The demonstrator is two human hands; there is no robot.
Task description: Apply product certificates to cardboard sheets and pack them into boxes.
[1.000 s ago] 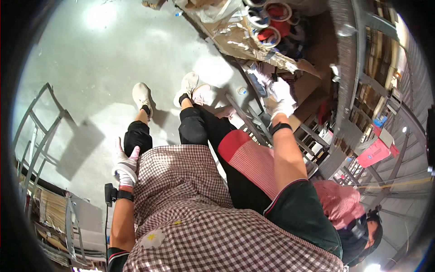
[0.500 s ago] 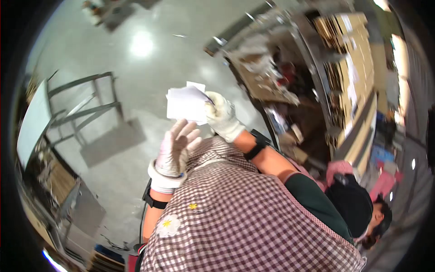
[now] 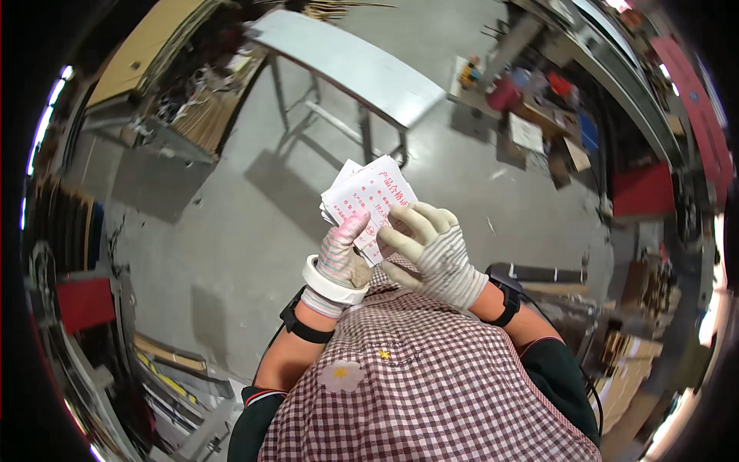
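Close to the checked apron (image 3: 431,385), the left hand (image 3: 339,262) and the right hand (image 3: 435,250), both in gloves, pinch a small stack of white paper slips with red print (image 3: 368,202) at its near end. The slips look thin, light and bendy, so holding them by the edge seems best. Their long side points up and away toward the grey metal table (image 3: 346,65) farther off on the floor.
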